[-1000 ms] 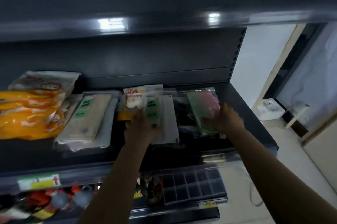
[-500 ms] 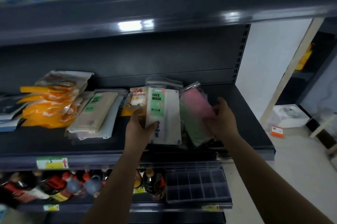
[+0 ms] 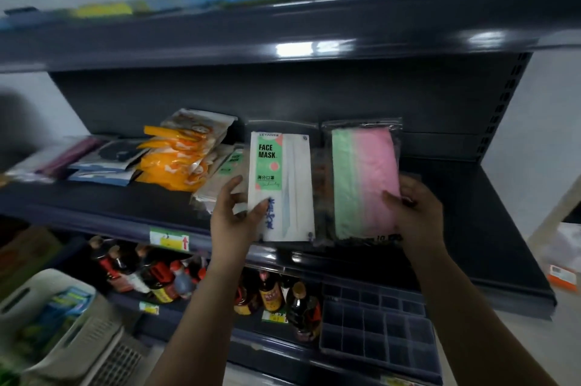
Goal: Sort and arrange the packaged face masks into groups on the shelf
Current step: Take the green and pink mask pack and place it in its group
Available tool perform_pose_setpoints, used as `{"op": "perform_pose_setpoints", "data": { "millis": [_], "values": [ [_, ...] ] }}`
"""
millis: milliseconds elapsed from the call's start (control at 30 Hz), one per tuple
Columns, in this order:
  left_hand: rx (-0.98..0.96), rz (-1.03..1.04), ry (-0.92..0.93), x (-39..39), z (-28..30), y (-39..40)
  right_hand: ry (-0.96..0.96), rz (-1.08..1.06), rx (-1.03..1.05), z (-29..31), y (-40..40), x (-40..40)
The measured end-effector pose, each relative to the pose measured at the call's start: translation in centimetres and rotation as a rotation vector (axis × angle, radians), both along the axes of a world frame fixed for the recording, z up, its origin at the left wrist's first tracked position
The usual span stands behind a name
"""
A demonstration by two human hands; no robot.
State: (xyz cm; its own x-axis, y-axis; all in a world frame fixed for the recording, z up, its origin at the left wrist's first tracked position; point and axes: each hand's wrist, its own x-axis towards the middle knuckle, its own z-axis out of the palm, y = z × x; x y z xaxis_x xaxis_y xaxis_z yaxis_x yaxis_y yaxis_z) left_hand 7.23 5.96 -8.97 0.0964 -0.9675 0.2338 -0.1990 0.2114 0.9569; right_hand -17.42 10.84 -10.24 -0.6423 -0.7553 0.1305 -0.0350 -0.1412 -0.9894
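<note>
Mid-sort, I judge: my left hand (image 3: 234,219) grips the white FACE MASK pack (image 3: 281,187) and my right hand (image 3: 415,212) the green-pink pack (image 3: 364,181), both upright over the shelf (image 3: 471,228), ungrouped; orange packs (image 3: 179,159) already piled left.

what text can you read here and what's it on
"LEYANE", uncertain: top of white mask pack, held by left hand
"FACE MASK": same pack's green label
Chinese characters below: too small
"10": bottom edge of pink-green pack, in right hand
Shelf tag: blurred
</note>
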Motion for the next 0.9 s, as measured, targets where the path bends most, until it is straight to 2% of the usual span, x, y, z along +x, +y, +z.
{"op": "perform_pose_setpoints", "data": {
  "millis": [67,300,733,900],
  "values": [
    [0.031,0.034,0.032,2.0,0.0,-0.2,-0.057,0.017,-0.012,-0.2,-0.9,1.3],
    [0.150,0.061,0.044,6.7,-0.4,-2.3,-0.057,0.158,0.025,0.6,-2.8,5.6],
    [0.281,-0.076,-0.044,11.2,-1.2,-10.3,-0.055,0.002,0.022,2.0,-6.4,11.8],
    [0.336,-0.161,0.022,11.5,-1.5,-12.8,-0.092,-0.040,0.015,2.3,-7.2,13.3]
  ]
}}
